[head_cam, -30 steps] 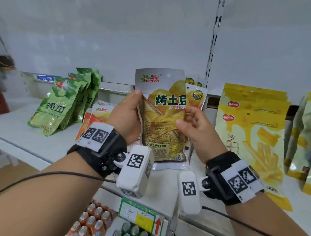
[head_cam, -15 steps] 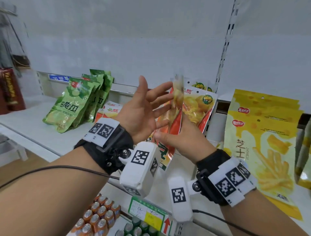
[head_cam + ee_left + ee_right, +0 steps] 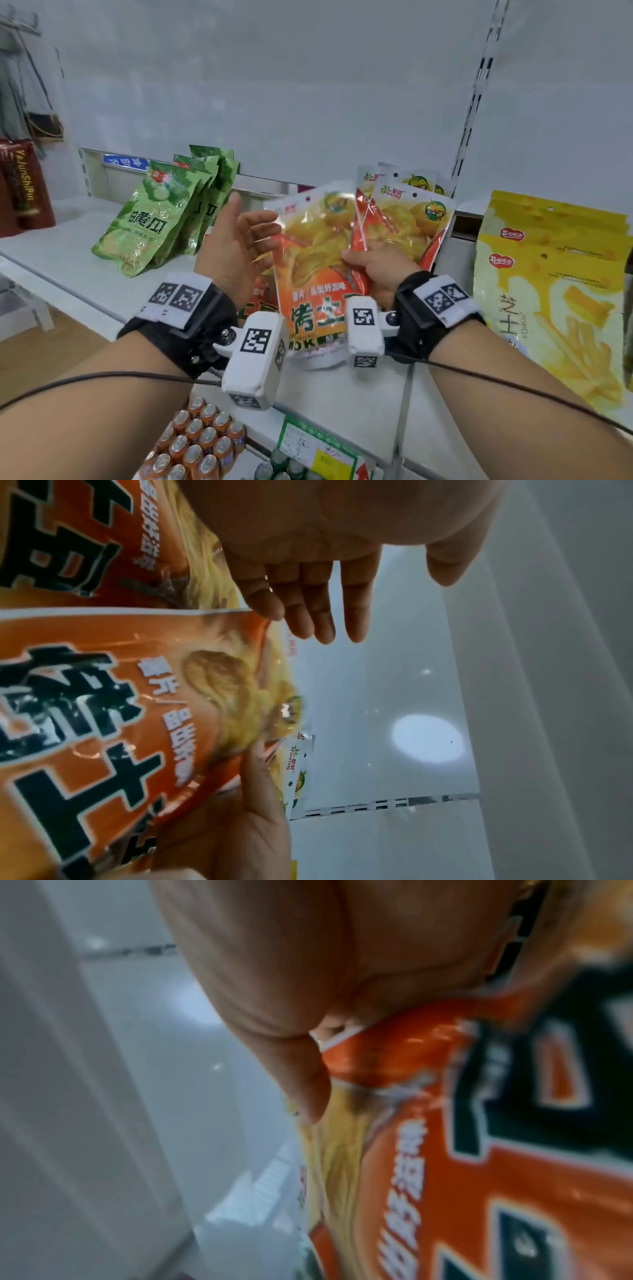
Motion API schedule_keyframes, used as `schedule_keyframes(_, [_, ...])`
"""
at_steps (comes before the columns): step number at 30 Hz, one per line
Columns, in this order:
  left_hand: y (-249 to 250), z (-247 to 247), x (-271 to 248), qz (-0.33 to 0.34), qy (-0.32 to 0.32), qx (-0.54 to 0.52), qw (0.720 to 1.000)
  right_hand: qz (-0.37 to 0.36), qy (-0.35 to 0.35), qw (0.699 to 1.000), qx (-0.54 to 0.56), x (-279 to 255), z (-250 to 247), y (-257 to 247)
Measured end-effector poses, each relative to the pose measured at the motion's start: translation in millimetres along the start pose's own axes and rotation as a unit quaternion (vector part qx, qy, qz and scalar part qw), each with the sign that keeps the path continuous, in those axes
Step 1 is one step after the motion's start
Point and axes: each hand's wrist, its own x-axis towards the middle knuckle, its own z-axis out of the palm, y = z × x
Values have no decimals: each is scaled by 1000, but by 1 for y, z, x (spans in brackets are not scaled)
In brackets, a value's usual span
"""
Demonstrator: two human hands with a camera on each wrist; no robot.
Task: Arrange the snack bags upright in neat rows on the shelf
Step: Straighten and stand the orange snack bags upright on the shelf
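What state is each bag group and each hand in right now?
orange potato bag: front facing out, tilted, gripped at its right edge.
right hand: grips the orange potato bag.
left hand: open, fingers straight, beside the bag's left edge.
potato bags behind: standing, leaning back.
green bags: one row, leaning back.
yellow bags: stacked, leaning back.
cans: upright on the lower shelf.

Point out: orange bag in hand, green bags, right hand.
orange bag (image 3: 315, 274): head view, front panel.
green bags (image 3: 147, 219): head view, front bag's face.
right hand (image 3: 380, 265): head view, back of hand.
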Motion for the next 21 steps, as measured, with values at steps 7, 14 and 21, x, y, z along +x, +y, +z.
schedule_keyframes(7, [-15,9,11,-32,-38,26,998,-86,173,954,-231,7,-25,10])
schedule_keyframes(14, [-40,41,27,-70,-95,71,991,-34,330,935,-121,2,-69,30])
schedule_keyframes(21, [-59,64,38,-62,-108,118,985,-9,255,967,-15,5,-76,50])
